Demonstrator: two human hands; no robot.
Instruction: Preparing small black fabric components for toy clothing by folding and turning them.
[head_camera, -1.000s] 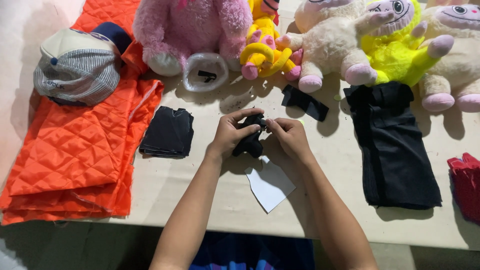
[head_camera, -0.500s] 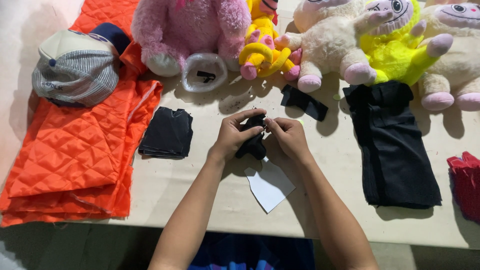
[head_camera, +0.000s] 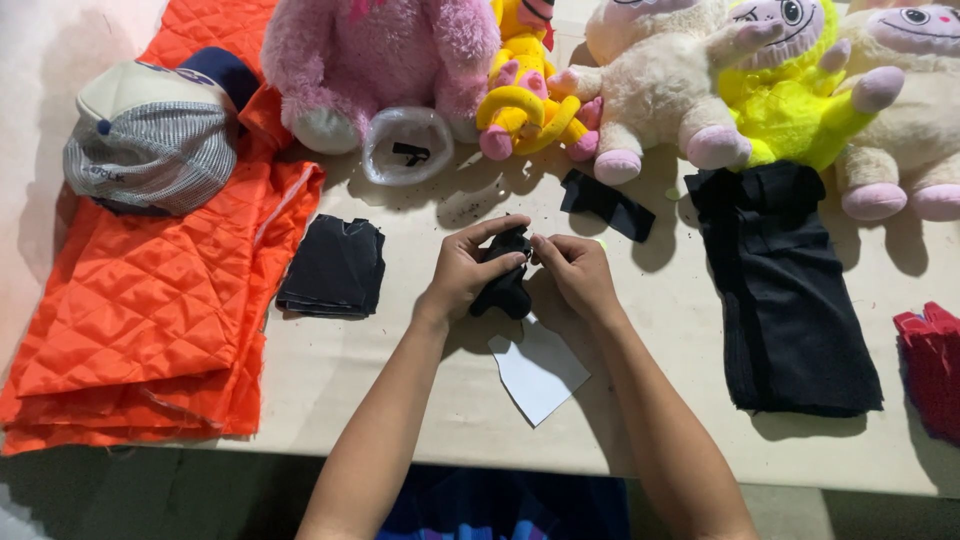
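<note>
Both hands meet over the middle of the pale surface (head_camera: 640, 420), closed together on a small black cloth piece (head_camera: 505, 283). The left hand (head_camera: 468, 272) wraps its fingers around the piece from the side, thumb laid across the top, while the right hand (head_camera: 572, 275) pinches the upper edge with its fingertips. The piece is bunched up (its exact shape cannot be told) and hangs just above the surface.

Just under the wrists lies a white paper cutout (head_camera: 540, 370), flat on the surface. To the left sits a folded black fabric stack (head_camera: 333, 266), and beyond it a quilted orange cloth (head_camera: 150, 300) with a striped cap (head_camera: 150, 140) resting on it. A narrow black strip (head_camera: 608, 203) lies above the hands, near a long black fabric pile (head_camera: 785, 290) on the right. A red cloth (head_camera: 930, 365) shows at the right edge.

Along the far side stand a pink plush toy (head_camera: 380, 60), a yellow plush toy (head_camera: 525, 90), and cream plush toys (head_camera: 650, 80), one wearing yellow.
</note>
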